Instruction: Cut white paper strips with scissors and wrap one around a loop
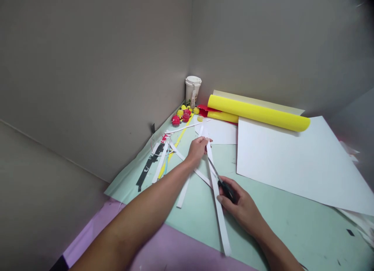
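My left hand is closed on the far end of a long white paper strip, which slants down toward the table's near edge. Black-handled scissors are in my right hand, their blades pointing up and left along the strip toward my left fingers. My right thumb lies close to the strip's edge; whether it presses on it I cannot tell. Other white strips lie on the pale green table cover under and beside my left forearm.
Left of my hands lie black strips and a yellow strip. Small red and yellow balls sit near a white lidded cup in the corner. A yellow roll rests on a large white sheet at right. Grey walls enclose the back and left.
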Motion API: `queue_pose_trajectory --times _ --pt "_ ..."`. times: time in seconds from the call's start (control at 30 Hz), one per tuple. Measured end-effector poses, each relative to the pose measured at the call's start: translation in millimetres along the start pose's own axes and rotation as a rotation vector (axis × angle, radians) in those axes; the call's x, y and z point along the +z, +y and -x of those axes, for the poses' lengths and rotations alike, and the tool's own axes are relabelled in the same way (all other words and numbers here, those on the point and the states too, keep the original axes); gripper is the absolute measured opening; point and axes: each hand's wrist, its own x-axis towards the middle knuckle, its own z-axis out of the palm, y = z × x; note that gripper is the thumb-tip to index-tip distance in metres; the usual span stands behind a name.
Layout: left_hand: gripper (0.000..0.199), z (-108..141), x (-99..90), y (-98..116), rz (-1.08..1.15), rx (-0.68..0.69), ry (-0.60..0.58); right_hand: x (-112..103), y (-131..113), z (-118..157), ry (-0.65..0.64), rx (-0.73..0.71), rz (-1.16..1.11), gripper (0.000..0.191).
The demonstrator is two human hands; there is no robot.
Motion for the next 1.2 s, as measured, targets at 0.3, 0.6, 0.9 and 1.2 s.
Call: queue_pose_trajectory --times 0.3,0.6,0.9,1.2 --pt "0.025 3 1.7 2 -0.026 0.015 0.032 -3 0 5 -0.116 -0.006 -0.311 0.045" --pt "0.029 10 6.9 3 -0.158 0.051 0.031 -10 12 -8 0.110 -0.036 -0.589 0.047" --pt "0.027 16 11.6 5 -0.152 0.065 0.007 -7 11 -9 0.130 0.007 -0.536 0.047" --pt "0.016 12 15.2 2 0.061 -0.034 0.021 -8 8 -7 0.162 0.003 -0.237 0.065"
